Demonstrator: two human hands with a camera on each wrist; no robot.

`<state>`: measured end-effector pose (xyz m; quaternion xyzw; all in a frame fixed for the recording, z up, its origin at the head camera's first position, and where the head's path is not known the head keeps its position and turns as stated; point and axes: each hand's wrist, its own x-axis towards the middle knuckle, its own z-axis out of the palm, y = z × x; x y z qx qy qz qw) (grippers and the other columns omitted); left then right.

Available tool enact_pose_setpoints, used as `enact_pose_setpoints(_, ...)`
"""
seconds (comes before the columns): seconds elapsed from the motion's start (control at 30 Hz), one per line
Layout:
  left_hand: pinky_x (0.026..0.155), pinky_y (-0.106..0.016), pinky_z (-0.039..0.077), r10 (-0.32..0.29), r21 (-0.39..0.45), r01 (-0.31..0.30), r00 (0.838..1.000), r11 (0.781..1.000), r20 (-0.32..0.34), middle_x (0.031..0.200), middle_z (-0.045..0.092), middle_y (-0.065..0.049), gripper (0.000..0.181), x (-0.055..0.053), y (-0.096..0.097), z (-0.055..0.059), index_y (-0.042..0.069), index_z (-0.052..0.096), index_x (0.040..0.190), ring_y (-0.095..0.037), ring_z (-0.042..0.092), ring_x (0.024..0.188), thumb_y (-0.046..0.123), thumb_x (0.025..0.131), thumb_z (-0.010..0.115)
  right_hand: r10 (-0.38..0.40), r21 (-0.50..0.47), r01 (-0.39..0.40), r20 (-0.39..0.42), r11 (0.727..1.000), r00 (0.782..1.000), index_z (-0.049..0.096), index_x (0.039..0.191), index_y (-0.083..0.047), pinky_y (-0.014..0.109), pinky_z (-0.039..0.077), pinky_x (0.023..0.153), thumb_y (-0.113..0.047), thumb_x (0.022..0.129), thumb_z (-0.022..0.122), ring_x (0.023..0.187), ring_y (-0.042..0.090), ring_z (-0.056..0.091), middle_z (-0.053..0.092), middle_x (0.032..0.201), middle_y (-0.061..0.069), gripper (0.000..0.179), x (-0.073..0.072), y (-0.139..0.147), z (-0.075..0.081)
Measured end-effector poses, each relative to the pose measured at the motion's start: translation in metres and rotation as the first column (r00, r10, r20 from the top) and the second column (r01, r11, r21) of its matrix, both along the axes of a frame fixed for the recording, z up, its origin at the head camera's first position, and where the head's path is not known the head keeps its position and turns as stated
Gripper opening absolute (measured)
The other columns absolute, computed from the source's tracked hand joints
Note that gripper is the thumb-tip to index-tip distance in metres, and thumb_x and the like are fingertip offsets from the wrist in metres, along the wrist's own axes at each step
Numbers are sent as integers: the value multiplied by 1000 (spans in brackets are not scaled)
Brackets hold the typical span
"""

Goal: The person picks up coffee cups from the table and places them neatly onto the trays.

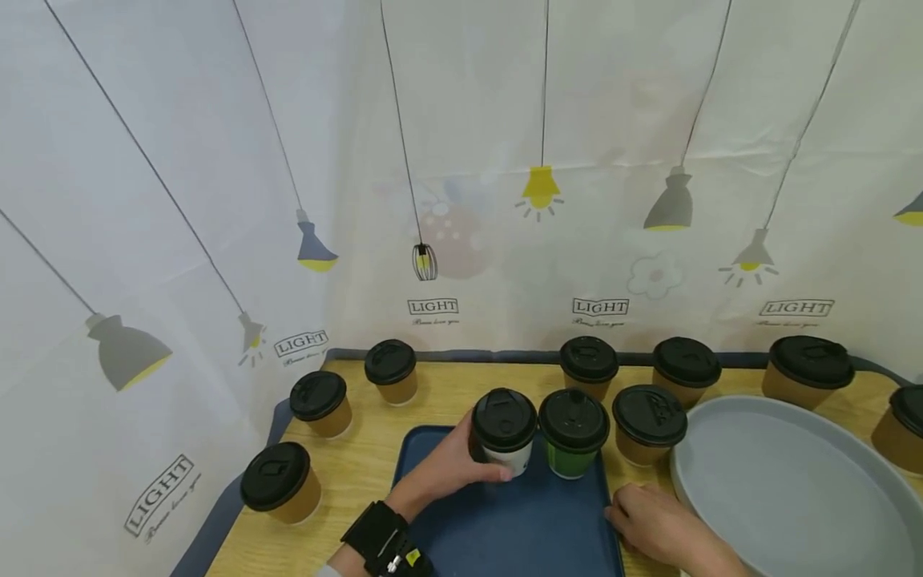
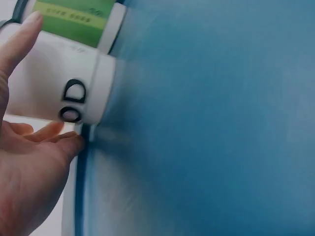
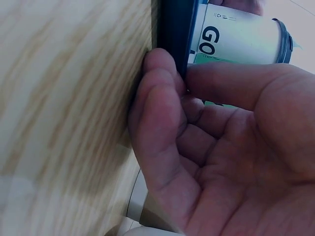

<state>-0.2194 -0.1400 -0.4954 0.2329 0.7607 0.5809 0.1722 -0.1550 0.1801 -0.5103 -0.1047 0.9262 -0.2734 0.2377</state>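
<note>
My left hand [image 1: 454, 465] is around a white paper cup [image 1: 513, 460] with a black lid, thumb at the front and fingers at the back. The cup stands over the far part of a blue tray [image 1: 505, 529]; dark lettering [image 2: 74, 98] shows on its side in the left wrist view. Right beside it on the tray is a green paper cup [image 1: 571, 462], also black-lidded. My right hand [image 1: 652, 521] pinches the tray's right edge between thumb and curled fingers, close over the wood, as the right wrist view shows [image 3: 172, 113].
A round grey tray [image 1: 786, 481] lies at the right. Several brown cups with black lids stand about the table [image 1: 346, 481], including one brown cup [image 1: 645, 449] between the trays and another [image 1: 288, 493] at the left. A printed curtain [image 1: 476, 104] hangs behind.
</note>
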Motion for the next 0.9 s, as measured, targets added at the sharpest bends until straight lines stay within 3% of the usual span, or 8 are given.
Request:
enact_pose_setpoints(0.1,121,-49,31,46,-85,-47,999,995,-8,164,36,-4,91,10,-19,7,21,24,166,-27,36,150,29,94,79,11,-8,-11,10,1000,1000,60,66,-18,29,34,52,-23,104,63,48,13,41,53,56,-1,38,-2,0,-11)
enact_pose_setpoints(0.17,119,-49,35,102,-162,-115,991,980,-86,163,38,-9,79,20,-34,12,12,31,163,-30,38,149,25,99,73,0,-6,0,4,1000,1000,60,66,-17,29,34,52,-20,103,63,48,14,41,53,57,-1,38,0,-4,-8)
enact_pose_setpoints(0.23,113,-48,43,173,-245,-223,962,943,-211,156,47,-15,60,30,-46,15,4,45,156,-34,47,142,17,102,69,-7,-6,7,-3,1000,1000,59,66,-16,29,35,52,-18,103,63,49,14,42,52,57,0,37,4,-8,2)
enact_pose_setpoints(0.3,101,-48,53,244,-335,-362,906,870,-345,143,56,-16,45,38,-56,17,3,58,145,-34,59,127,11,101,67,-14,3,14,-3,1000,1000,59,67,-15,30,35,53,-16,103,63,50,15,42,52,58,1,36,6,-10,10)
enact_pose_setpoints(0.4,86,-48,56,319,-471,-523,835,710,-448,124,60,-18,37,46,-67,15,-1,65,133,-33,64,106,10,98,71,-8,31,8,-22,999,1000,59,67,-15,31,36,53,-17,103,63,51,16,45,52,59,1,36,5,-8,13)
enact_pose_setpoints(0.5,78,-47,54,337,-569,-534,842,625,-420,114,57,-18,42,47,-71,11,-6,61,132,-31,61,96,11,95,72,8,65,-3,-65,998,998,57,67,-17,32,37,52,-18,103,63,51,16,46,51,59,0,36,2,-1,14)
enact_pose_setpoints(0.67,72,-43,55,350,-547,-485,873,682,-338,105,62,-16,40,41,-78,5,-10,59,131,-28,64,90,-2,92,64,2,106,13,-140,994,990,53,65,-17,32,37,51,-16,102,62,50,16,43,45,58,-1,38,-1,1,14)
enact_pose_setpoints(0.9,70,-40,54,322,-502,-521,843,691,-432,100,64,-12,38,33,-83,0,-10,63,129,-24,63,85,-7,91,63,-34,80,54,-231,995,972,52,64,-14,36,39,51,-10,99,63,51,18,45,44,57,0,37,7,-11,25)
